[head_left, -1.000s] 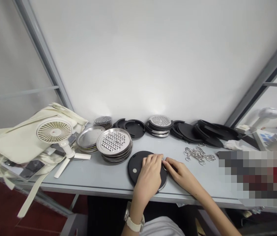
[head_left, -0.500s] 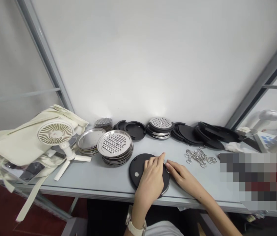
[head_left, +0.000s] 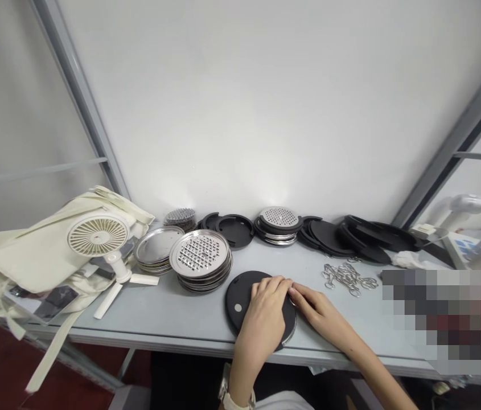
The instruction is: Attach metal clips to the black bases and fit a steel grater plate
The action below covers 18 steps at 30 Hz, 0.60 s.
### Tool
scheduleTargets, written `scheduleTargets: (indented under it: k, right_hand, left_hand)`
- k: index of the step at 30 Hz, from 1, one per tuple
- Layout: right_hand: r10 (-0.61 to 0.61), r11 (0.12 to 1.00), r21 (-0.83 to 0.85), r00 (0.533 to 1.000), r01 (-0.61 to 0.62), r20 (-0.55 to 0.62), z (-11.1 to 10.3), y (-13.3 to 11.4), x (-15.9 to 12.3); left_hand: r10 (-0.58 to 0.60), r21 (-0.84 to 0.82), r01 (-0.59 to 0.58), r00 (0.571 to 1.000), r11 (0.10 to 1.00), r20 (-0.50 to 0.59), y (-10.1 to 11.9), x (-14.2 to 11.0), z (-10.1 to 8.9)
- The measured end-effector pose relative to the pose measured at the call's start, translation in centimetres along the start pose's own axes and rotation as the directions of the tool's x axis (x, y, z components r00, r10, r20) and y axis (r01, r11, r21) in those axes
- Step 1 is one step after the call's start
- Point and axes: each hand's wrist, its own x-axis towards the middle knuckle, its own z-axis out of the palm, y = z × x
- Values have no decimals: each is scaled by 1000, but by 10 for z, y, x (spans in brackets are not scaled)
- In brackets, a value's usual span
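A black round case (head_left: 240, 291) lies on the table's front part, with a pale round dot on its top and a shiny metal rim showing at the lower right. Across its top lies my left hand (head_left: 266, 319), fingers bent together over the right edge and gripping the case. My right hand (head_left: 313, 307) is closed at that same edge, its thumb and fingertips pinching a small metal clip (head_left: 294, 303), mostly hidden. Fingertips of both hands meet there. To the right lies a loose pile of wire clips (head_left: 348, 277).
Left of the case stand stacked metal grater discs (head_left: 201, 254) and plain metal discs (head_left: 157, 246). Black round parts (head_left: 329, 236) and a perforated-disc stack (head_left: 280, 217) line the wall. A white fan (head_left: 98, 236) and cream bag (head_left: 44, 250) sit far left.
My left fingers, raised and more stretched before, have lowered and bent toward the case's right edge. My right hand stays at that edge, its fingertips now touching the left ones. The view has tilted slightly.
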Motion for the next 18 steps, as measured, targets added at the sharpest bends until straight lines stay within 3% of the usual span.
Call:
scheduleTargets:
  k: [18]
  right_hand:
    - [34,999,-4,994,-35,-107,1,4,-1]
  left_hand:
    - [4,-15,-4,1000,1000,22,1,1,-3]
